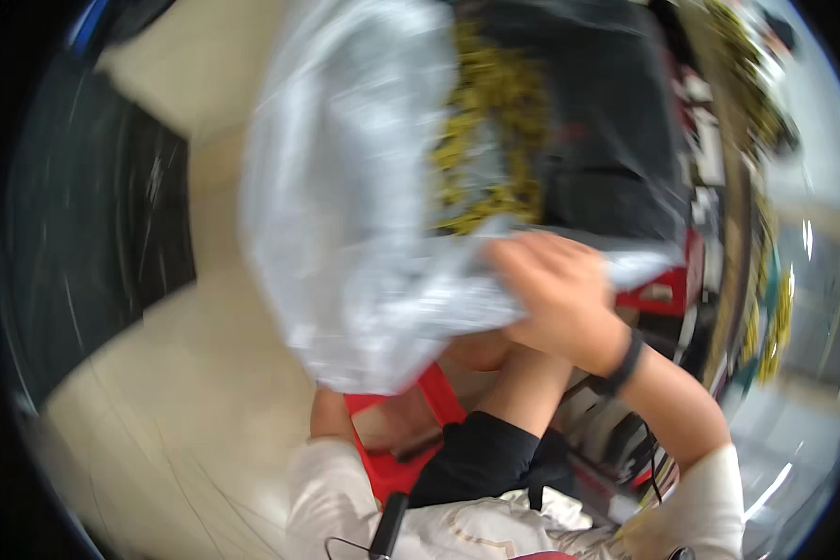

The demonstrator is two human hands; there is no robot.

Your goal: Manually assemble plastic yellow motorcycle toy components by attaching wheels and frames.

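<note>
A large, whitish translucent plastic bag [341,201] spreads before me, with its mouth open toward the upper right. Inside lies a heap of small yellow-green pieces [481,84], too blurred to name. My right hand [562,285], with a dark band at its wrist, closes over the bag's near edge. Of my left arm, only the forearm [331,415] shows at the lower left of the bag. The plastic covers my left hand and its fingers. Dark plastic sheeting [616,103] lies right beside the yellow-green heap.
Below the bag, next to my bare leg, stands a red plastic frame or crate [378,471]. Dark panels [112,205] are on the left above the pale tiled floor [187,420]. Along the right runs a cluttered bench edge [739,233], where more yellow-green strands [777,322] hang.
</note>
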